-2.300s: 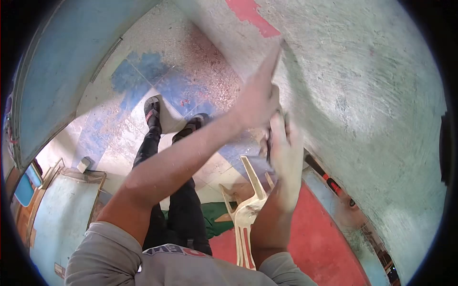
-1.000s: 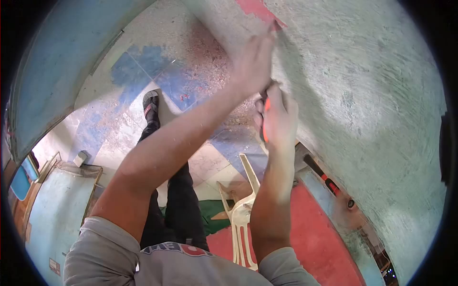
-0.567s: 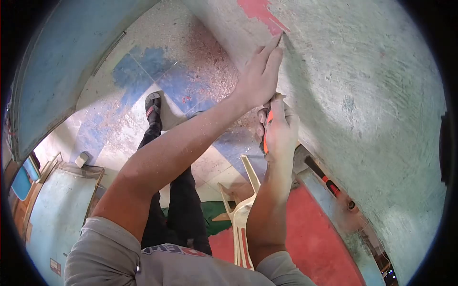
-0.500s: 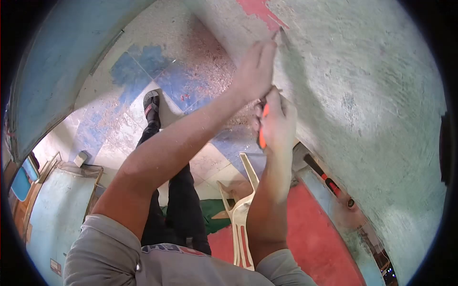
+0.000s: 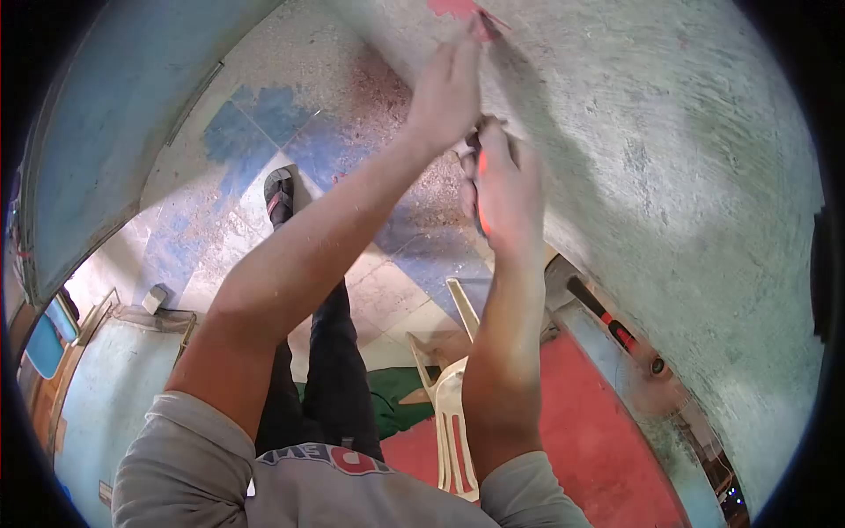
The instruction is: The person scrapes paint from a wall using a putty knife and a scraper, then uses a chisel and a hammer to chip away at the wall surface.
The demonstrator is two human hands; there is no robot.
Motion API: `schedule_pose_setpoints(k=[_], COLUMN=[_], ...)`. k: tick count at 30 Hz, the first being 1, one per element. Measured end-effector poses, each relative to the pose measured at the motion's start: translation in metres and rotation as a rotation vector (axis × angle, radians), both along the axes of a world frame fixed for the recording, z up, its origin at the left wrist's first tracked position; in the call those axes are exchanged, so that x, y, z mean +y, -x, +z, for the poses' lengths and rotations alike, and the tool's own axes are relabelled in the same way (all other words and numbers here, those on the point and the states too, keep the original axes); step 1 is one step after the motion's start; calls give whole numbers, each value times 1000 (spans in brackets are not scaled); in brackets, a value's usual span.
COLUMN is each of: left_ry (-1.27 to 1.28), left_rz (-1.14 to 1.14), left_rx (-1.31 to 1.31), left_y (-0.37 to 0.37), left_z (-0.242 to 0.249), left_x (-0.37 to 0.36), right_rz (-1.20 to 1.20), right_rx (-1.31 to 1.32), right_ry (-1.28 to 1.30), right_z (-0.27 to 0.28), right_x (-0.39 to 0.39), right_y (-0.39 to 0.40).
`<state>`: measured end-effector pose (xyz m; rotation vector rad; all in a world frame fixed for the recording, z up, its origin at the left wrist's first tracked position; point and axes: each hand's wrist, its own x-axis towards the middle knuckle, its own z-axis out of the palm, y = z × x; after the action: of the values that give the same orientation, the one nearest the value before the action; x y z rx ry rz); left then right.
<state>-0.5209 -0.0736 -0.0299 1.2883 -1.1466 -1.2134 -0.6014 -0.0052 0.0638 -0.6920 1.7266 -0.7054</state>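
My right hand [image 5: 512, 189] is wrapped around the orange and black handle [image 5: 481, 189] of a scraper, held close to the wall. Ahead of it, my left hand [image 5: 447, 92] lies along the tool's front part, fingers pressed together and pointing up the wall, hiding most of the blade. The dark tip [image 5: 482, 25] shows just past the fingertips, at the lower edge of a pink patch [image 5: 451, 7]. Around that patch the wall [image 5: 651, 132] is worn pale green and scuffed.
A white plastic chair [image 5: 453, 414] stands below my right forearm. To the right, a tool with a red and black handle [image 5: 620, 333] lies on a ledge by the wall. Reddish flakes [image 5: 387, 110] and dust cover the blue and white floor tiles [image 5: 317, 145]. A red surface [image 5: 581, 422] spreads below right.
Both hands and the scraper have moved up and slightly left along the wall, bringing the tip onto the pink patch's lower edge. The grip looks the same.
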Motion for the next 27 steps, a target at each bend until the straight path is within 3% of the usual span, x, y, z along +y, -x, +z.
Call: schedule_pose_setpoints(k=[2, 5, 8, 10, 12, 15, 18, 20, 24, 27], left_ry=[152, -75, -150, -114, 125, -153, -122, -266, -145, -103], left_rz=[-43, -43, 28, 0, -26, -90, 4, -24, -78, -30], left_rx=[-59, 15, 123, 80, -200, 39, 124, 172, 29, 25], left_y=[8, 6, -13, -14, -10, -3, -11, -23, -4, -16], left_z=[4, 13, -13, -15, -29, 15, -15, -12, 1, -8], left_x=[19, 14, -20, -20, -6, 11, -14, -20, 8, -11], right_rz=[-118, -62, 101, 100, 1, -155, -31, 35, -157, -52], right_rx=[43, 34, 3, 29, -14, -7, 17, 41, -1, 53], right_ry=[-55, -95, -18, -28, -47, -67, -43, -24, -52, -95], right_z=[15, 25, -11, -9, 2, 10, -6, -12, 12, 2], right_x=[17, 15, -19, -18, -4, 13, -12, -22, 8, -8], right_y=[-5, 0, -6, -10, -15, -19, -22, -23, -22, -20])
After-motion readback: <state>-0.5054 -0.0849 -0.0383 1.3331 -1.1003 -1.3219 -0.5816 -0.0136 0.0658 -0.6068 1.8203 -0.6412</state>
